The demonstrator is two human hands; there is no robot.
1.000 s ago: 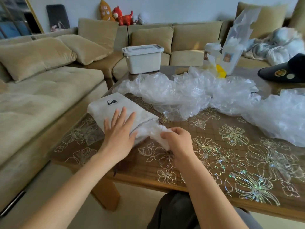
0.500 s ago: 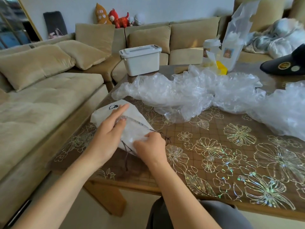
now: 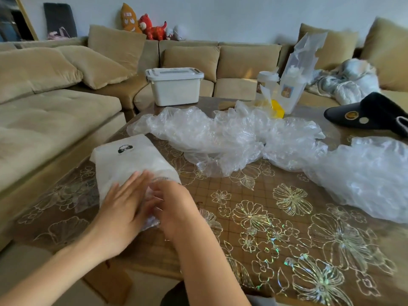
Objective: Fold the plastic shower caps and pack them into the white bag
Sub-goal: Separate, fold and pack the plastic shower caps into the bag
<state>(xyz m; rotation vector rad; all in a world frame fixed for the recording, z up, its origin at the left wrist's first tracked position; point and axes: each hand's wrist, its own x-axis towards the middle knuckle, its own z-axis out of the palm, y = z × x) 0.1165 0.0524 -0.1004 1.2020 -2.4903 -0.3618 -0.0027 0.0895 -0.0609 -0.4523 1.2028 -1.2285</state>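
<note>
Fingers of my left hand lie straight, pressing the white bag flat on the table. In this head view my right hand curls round a folded cap at the bag's mouth. Packing is in hand, I judge: next I push it fully inside, then take another from the loose shower caps.

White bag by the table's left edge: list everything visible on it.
The white bag looks like soft, matte material, rectangular, with a small black logo near its far end. It lies flat on the table, mouth toward the person. The left hand presses flat on its near end; the right hand grips a crumpled clear shower cap at the opening. Contents are hidden.
</note>
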